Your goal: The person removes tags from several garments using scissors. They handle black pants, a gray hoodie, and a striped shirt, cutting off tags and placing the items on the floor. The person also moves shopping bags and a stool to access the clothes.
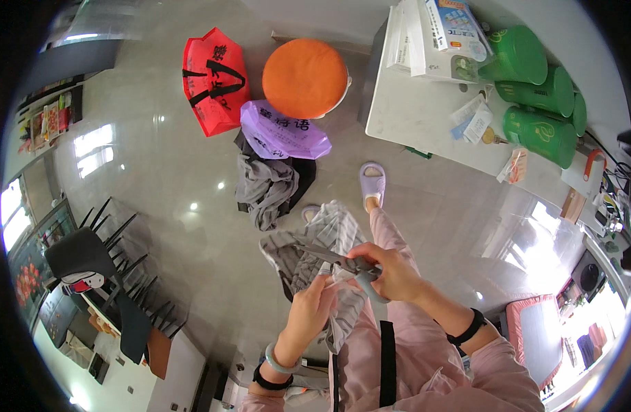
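My right hand [398,270] is closed around the grey handles of a pair of scissors [341,259]. Their blades point left and look slightly parted. Just below the scissors, my left hand [311,304] pinches a thin whitish strip or tag, and part of a striped grey-and-white cloth garment [315,247] hangs from it. The garment drapes over my lap and towards the floor. The scissors' pivot lies close to the pinched strip; whether the blades touch it I cannot tell.
On the tiled floor ahead lie grey and black clothes [266,188], a purple bag [284,131] and a red bag [215,82]. Beyond stands a round orange-topped stool [305,77]. A white table [413,110] at right carries boxes and green canisters [539,134]. Dark chairs [84,252] stand left.
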Available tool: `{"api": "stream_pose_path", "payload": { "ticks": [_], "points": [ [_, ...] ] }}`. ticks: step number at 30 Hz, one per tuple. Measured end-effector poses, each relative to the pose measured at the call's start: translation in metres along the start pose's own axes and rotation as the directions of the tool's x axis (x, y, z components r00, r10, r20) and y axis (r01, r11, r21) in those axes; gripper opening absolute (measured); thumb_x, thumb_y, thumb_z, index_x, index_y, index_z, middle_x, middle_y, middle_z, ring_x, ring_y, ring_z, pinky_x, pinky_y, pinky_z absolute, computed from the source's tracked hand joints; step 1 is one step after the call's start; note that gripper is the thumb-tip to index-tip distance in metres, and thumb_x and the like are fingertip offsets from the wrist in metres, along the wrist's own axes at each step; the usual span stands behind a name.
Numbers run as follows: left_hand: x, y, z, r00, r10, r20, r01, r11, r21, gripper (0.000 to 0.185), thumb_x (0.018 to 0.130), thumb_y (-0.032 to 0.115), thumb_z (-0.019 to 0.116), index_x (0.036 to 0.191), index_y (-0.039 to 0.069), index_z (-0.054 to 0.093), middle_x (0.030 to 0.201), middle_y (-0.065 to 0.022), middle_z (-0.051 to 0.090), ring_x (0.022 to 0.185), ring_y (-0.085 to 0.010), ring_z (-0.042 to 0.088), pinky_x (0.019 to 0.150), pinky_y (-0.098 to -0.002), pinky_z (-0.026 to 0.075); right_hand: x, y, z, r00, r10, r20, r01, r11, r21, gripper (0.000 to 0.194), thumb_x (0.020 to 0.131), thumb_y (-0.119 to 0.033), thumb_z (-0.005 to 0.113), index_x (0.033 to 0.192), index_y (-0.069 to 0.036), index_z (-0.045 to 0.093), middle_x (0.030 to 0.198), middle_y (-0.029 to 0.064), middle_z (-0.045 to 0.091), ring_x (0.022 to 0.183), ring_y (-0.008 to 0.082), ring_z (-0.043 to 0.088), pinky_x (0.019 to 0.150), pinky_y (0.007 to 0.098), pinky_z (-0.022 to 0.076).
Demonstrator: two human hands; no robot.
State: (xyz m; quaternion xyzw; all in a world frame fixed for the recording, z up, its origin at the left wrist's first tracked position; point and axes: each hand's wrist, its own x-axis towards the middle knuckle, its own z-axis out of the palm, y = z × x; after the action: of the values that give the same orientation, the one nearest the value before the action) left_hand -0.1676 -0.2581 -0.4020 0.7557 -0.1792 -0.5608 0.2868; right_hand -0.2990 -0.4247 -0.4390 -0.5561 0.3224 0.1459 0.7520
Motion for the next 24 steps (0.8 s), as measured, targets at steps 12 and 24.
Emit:
{"api": "stream_pose_path", "payload": {
  "ticks": [12, 24],
  "points": [
    [0.012, -0.039, -0.046, 0.973, -0.109, -0.205, 0.097, 0.993, -0.066, 0.038, 0.078, 0.004, 0.074, 0.114, 0.004, 0.065, 0.084, -0.0014, 0.069, 0.049, -0.0002, 0.037, 0.044, -0.0189, 0.032, -0.021, 0.053, -0.082, 0.745, 0.063, -0.664, 0.023, 0.992, 0.121, 0.055, 0.074, -0.001, 0.074, 0.122, -0.006, 0.047, 0.099, 0.0079, 0.061, 0.089, 0.014, 0.062, 0.073, 0.0261, 0.0523],
    [0.042, -0.168, -0.13, 0.774, 0.008, -0.633, 0.194, 0.949, 0.249, 0.015, 0.09, 0.015, 0.062, 0.093, 0.001, 0.066, 0.059, -0.0091, 0.054, 0.05, -0.014, 0.039, 0.049, -0.0277, 0.037, -0.018, 0.138, -0.141, 0.582, -0.173, -0.795, -0.253, 0.89, -0.379, 0.043, 0.08, -0.005, 0.071, 0.119, -0.006, 0.052, 0.096, 0.008, 0.064, 0.087, 0.0203, 0.063, 0.077, 0.0311, 0.0494]
  ]
}}
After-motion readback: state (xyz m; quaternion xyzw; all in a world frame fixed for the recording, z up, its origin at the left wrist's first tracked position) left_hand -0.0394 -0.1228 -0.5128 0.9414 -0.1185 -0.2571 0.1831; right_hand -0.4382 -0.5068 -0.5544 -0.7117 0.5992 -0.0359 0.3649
